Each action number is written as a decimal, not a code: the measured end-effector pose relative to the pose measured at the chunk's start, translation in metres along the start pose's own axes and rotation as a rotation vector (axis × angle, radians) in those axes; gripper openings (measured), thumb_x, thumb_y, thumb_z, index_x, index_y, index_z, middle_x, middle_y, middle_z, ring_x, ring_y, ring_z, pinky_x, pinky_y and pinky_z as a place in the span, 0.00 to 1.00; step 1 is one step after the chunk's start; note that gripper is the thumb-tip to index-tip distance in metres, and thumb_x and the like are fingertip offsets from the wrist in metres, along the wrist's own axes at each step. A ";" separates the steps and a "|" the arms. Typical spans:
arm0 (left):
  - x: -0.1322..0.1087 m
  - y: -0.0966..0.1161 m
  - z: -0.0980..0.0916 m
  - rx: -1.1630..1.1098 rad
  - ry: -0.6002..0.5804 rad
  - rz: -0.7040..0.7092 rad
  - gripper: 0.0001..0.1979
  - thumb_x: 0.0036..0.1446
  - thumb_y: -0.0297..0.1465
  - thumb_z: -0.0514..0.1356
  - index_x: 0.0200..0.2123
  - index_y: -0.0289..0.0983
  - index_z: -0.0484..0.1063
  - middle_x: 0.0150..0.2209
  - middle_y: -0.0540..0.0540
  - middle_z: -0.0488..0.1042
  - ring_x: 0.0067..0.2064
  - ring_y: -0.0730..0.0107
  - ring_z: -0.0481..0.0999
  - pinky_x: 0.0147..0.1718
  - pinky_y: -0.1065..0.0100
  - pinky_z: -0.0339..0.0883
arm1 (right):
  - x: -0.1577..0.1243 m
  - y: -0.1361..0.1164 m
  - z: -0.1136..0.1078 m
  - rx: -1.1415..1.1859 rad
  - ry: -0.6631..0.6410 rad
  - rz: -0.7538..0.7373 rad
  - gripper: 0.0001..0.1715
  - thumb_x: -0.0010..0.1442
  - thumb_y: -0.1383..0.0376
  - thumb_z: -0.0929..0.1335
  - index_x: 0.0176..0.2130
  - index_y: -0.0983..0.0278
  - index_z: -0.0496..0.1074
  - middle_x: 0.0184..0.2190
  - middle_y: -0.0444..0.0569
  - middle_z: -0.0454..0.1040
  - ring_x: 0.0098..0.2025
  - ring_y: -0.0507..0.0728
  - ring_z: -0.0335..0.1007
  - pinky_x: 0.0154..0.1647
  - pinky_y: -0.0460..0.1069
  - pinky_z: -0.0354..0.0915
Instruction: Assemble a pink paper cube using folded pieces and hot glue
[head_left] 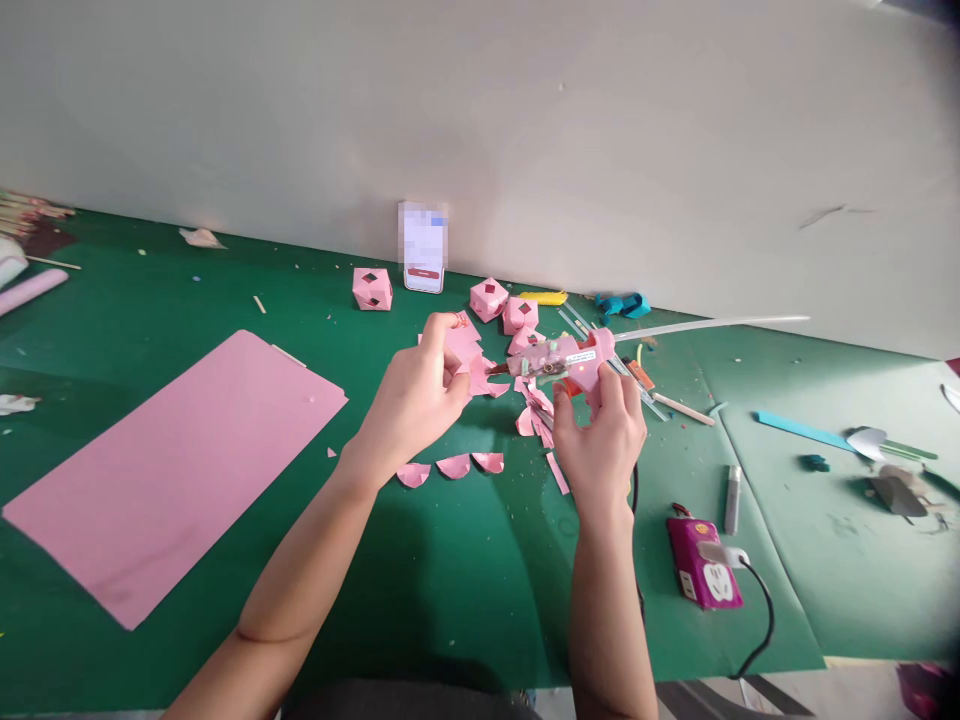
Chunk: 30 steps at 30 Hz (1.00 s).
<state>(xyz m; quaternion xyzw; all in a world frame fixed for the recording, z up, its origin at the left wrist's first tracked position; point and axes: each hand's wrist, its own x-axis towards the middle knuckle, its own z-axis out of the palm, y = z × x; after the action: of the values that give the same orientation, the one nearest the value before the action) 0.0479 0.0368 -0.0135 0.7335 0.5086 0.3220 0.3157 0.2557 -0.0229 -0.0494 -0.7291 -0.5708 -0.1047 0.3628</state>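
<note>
Here's your left hand [416, 388], thumb and fingers pinching a folded pink paper piece [471, 352] above the green surface [442, 570], and your right hand [600, 432] wraps the handle of a pink hot-glue gun [555, 358], a clear glue stick [712, 325] poking out of its back. The nozzle [501, 369] points straight at that paper; whether it touches, or whether your finger squeezes the trigger, you can't tell from here. This looks like the gluing step, and the move calls for a steady left grip, fingertips clear of the hot tip, and a light squeeze along the paper's edge. Beyond your hands sit pink paper boxes [373, 289] with diamond cut-outs; nearer you, three curved pink scraps [454, 466] lie in a row, and a large pink sheet [180, 480] lies off to your left.
</note>
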 end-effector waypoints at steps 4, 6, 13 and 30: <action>-0.001 0.001 0.000 0.006 -0.012 0.005 0.22 0.62 0.24 0.58 0.58 0.40 0.61 0.32 0.52 0.79 0.35 0.66 0.81 0.35 0.66 0.72 | 0.000 0.000 0.001 -0.007 -0.018 0.011 0.19 0.64 0.57 0.67 0.52 0.62 0.71 0.39 0.53 0.72 0.38 0.61 0.68 0.38 0.56 0.66; -0.001 0.001 0.000 0.005 -0.018 0.007 0.22 0.62 0.24 0.58 0.58 0.40 0.60 0.32 0.52 0.79 0.35 0.66 0.81 0.35 0.66 0.73 | 0.000 0.000 0.001 -0.003 -0.016 0.017 0.19 0.64 0.57 0.67 0.52 0.62 0.70 0.40 0.53 0.72 0.39 0.62 0.68 0.39 0.56 0.66; -0.001 0.003 0.000 0.013 -0.028 0.020 0.22 0.61 0.23 0.58 0.57 0.40 0.61 0.33 0.52 0.78 0.34 0.66 0.80 0.37 0.65 0.73 | 0.000 0.000 0.000 0.029 -0.017 0.040 0.18 0.63 0.58 0.68 0.51 0.62 0.71 0.39 0.51 0.72 0.39 0.61 0.68 0.40 0.55 0.66; -0.001 0.002 0.000 -0.006 -0.026 0.039 0.21 0.62 0.24 0.59 0.56 0.41 0.61 0.33 0.52 0.79 0.35 0.66 0.81 0.36 0.65 0.74 | 0.000 -0.002 -0.004 0.011 -0.019 0.038 0.18 0.62 0.59 0.68 0.51 0.61 0.71 0.39 0.51 0.71 0.39 0.62 0.68 0.41 0.56 0.66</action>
<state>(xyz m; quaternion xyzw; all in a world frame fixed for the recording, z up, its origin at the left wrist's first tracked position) 0.0484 0.0352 -0.0121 0.7463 0.4891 0.3202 0.3182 0.2549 -0.0254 -0.0455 -0.7388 -0.5608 -0.0879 0.3633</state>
